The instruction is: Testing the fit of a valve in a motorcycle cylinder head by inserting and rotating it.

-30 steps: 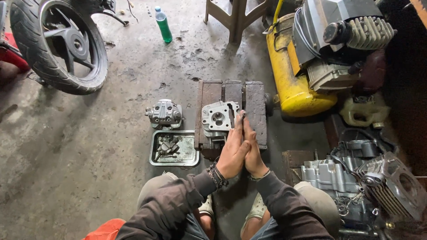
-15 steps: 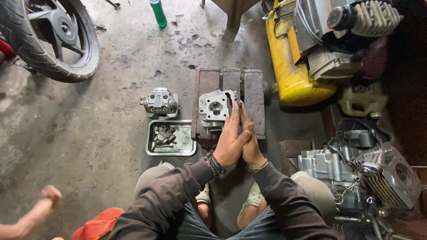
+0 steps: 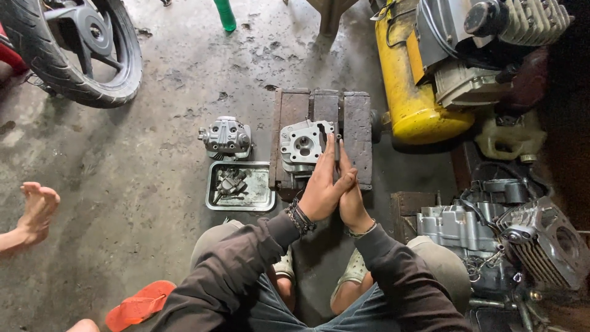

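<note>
left hand and right hand pressed flat together, palm to palm, fingers straight and pointing far, over the near edge of a grey cylinder head. whether a thin tool sits between the palms: cannot tell. fingertips just reach the cylinder head's right side. cylinder head rests on a row of wooden blocks on the concrete floor. left of blocks: a second engine part, and nearer, a metal tray with small parts. yellow compressor tank far right. engine block near right. motorcycle wheel far left. another person's bare foot at left edge. orange sandal near left.
</note>
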